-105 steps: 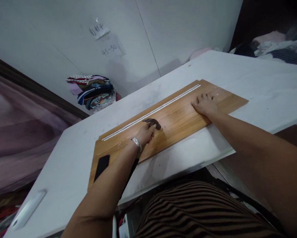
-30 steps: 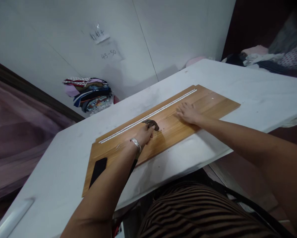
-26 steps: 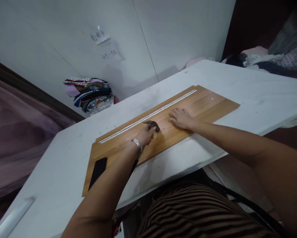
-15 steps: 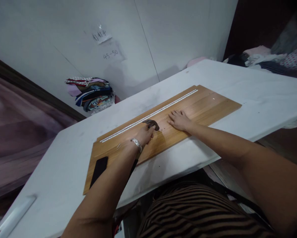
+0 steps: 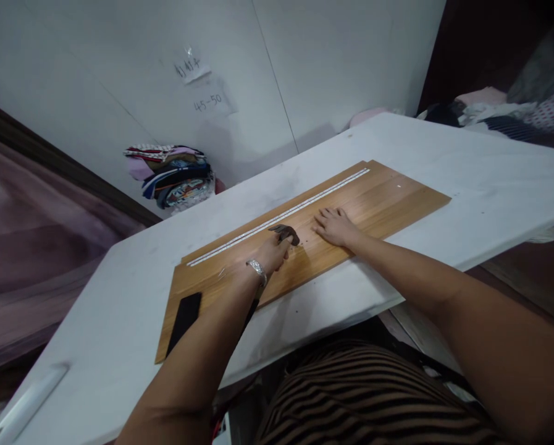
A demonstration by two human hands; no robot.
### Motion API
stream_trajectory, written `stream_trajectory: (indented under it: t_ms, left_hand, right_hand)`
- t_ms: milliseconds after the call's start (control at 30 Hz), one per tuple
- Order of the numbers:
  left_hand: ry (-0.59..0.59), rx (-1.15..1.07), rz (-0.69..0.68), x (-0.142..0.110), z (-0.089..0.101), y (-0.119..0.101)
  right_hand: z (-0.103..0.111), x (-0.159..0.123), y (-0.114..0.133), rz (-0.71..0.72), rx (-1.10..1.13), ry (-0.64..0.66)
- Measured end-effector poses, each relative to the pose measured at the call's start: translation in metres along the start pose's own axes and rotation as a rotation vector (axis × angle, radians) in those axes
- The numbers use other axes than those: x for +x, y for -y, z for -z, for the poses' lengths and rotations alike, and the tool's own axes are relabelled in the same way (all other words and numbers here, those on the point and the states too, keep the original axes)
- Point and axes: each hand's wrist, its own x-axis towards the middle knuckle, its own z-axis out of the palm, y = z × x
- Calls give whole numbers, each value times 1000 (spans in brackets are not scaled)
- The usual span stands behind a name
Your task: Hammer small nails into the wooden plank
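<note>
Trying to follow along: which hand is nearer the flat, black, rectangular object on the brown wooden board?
Left. The left hand, gripping a dark hammer, is right of the black object; the right hand rests farther right on the board.

The hammer (image 5: pixel 286 233) is partly hidden.
The left hand (image 5: pixel 273 254) and forearm (image 5: pixel 202 352) cover much of its handle (image 5: pixel 252 311); the forearm also hides part of a black slab (image 5: pixel 187 312). Nearby specks (image 5: pixel 301 244) are too small to identify.
</note>
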Motion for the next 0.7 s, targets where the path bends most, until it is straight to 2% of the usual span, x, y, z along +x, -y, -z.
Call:
stream_trajectory:
  t_ms: [233, 500, 700]
  left_hand:
    - [2, 22, -13, 7, -4, 10]
    - [-18, -33, 7, -1, 0, 1]
    - [-6, 8, 6, 3, -3, 3]
  right_hand:
    - [-1, 1, 1, -8, 0, -19]
    - [0, -1, 2, -19, 17, -19]
    - [2, -1, 3, -23, 9, -16]
